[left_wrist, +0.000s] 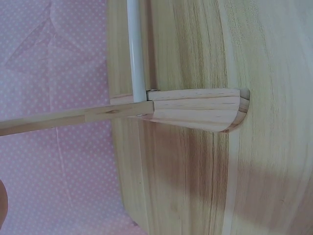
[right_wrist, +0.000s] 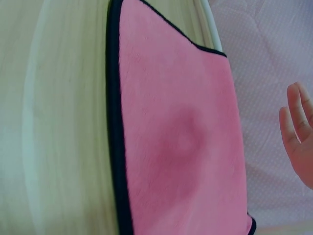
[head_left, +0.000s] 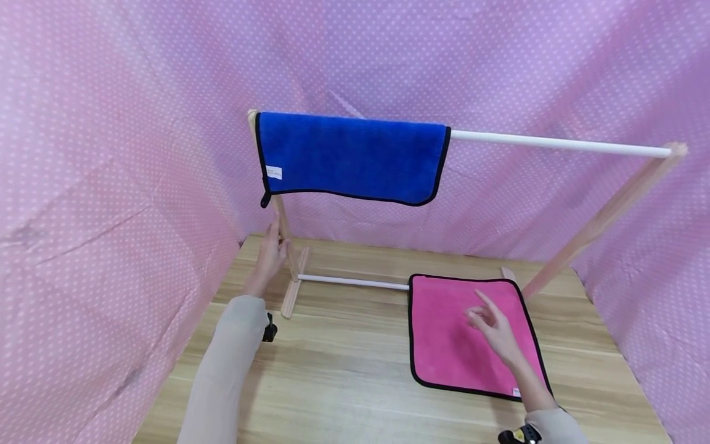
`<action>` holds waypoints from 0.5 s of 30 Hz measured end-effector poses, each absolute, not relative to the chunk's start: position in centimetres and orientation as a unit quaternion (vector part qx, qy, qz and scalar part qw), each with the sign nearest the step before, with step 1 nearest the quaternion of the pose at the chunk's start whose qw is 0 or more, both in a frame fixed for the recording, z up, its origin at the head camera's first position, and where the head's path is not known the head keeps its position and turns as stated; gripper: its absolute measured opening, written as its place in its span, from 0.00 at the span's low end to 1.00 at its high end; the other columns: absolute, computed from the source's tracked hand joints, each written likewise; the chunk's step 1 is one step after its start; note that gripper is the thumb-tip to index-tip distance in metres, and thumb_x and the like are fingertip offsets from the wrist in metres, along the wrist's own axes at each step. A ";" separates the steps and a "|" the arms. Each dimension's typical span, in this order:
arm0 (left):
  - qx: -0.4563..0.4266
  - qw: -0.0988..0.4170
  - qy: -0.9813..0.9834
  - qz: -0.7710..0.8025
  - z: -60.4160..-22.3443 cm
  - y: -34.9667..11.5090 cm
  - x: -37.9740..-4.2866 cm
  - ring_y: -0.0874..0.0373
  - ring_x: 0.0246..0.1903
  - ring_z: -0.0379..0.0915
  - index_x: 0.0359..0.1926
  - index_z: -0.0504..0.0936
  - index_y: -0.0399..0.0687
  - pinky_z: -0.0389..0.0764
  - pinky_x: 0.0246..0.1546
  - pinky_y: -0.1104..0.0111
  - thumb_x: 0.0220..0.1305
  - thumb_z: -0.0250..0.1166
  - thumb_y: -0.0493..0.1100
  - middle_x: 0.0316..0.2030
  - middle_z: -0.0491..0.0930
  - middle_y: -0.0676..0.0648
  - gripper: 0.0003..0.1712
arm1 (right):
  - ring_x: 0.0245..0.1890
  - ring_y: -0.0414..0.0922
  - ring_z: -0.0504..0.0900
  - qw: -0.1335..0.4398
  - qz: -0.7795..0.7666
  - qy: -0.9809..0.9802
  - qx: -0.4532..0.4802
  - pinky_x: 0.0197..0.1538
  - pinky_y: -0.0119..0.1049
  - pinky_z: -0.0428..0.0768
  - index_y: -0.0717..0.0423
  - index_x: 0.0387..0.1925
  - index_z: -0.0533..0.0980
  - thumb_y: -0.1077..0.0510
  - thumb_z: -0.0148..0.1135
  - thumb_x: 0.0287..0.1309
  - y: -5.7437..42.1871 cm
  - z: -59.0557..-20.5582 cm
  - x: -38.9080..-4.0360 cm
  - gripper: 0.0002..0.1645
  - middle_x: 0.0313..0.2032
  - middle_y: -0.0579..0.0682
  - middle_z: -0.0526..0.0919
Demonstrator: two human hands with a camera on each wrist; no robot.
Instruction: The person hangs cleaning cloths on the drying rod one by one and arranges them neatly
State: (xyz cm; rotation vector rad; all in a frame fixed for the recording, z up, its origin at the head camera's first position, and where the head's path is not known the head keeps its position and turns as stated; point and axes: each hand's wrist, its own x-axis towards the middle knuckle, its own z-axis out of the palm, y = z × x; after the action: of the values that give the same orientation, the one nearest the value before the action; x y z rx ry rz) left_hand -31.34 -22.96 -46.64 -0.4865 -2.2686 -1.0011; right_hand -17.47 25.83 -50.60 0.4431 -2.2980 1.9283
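A blue towel (head_left: pixel 352 157) with black edging and a white label hangs folded over the upper white rail (head_left: pixel 554 143) of a wooden rack, at its left end. Just below the towel, my left hand (head_left: pixel 270 250) is beside the rack's left post (head_left: pixel 293 253), fingers pointing up along it. The left wrist view shows the post's foot (left_wrist: pixel 195 107) and only a bit of a finger (left_wrist: pixel 3 203). A pink towel (head_left: pixel 444 333) with black edging lies flat at the right. Over it my right hand (head_left: pixel 493 327) hovers, index finger extended, holding nothing.
The rack's lower white rail (head_left: pixel 355 282) runs close to the wooden tabletop (head_left: pixel 333 370) and passes under the pink towel. Its right post (head_left: pixel 604 216) leans beside that towel. Pink dotted fabric (head_left: pixel 138 154) encloses the back and sides.
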 end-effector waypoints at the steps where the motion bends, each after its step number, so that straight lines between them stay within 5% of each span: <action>1: -0.184 0.303 -0.856 -0.375 -46.6 -23.0 -31.4 0.33 0.40 0.70 0.65 0.50 0.26 0.78 0.37 0.50 0.55 0.54 0.20 0.44 0.66 0.24 0.37 | 0.35 0.32 0.80 0.055 0.639 -0.753 0.146 0.42 0.27 0.79 0.62 0.67 0.52 0.71 0.49 0.61 26.0 -50.8 -17.4 0.34 0.37 0.41 0.81; 10: -0.185 0.316 -0.851 -0.376 -46.8 -22.8 -31.6 0.32 0.40 0.70 0.64 0.51 0.26 0.78 0.36 0.49 0.55 0.55 0.20 0.43 0.66 0.23 0.37 | 0.37 0.29 0.79 0.073 0.634 -0.759 0.131 0.41 0.25 0.78 0.54 0.66 0.58 0.73 0.49 0.59 28.0 -52.0 -16.4 0.34 0.37 0.35 0.80; 15: -0.183 0.323 -0.844 -0.388 -47.2 -22.7 -31.5 0.31 0.43 0.70 0.69 0.46 0.38 0.78 0.39 0.50 0.55 0.54 0.19 0.46 0.66 0.23 0.43 | 0.34 0.28 0.78 0.084 0.582 -0.803 0.101 0.39 0.22 0.77 0.59 0.66 0.57 0.71 0.52 0.58 29.5 -52.6 -15.7 0.34 0.35 0.34 0.80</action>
State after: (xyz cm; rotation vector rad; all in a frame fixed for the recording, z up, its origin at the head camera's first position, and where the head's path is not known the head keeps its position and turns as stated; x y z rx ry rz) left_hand -31.47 -22.69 -47.15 -0.4792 -2.2142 -1.0189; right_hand -15.71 29.53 -52.64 0.3024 -2.3946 1.7361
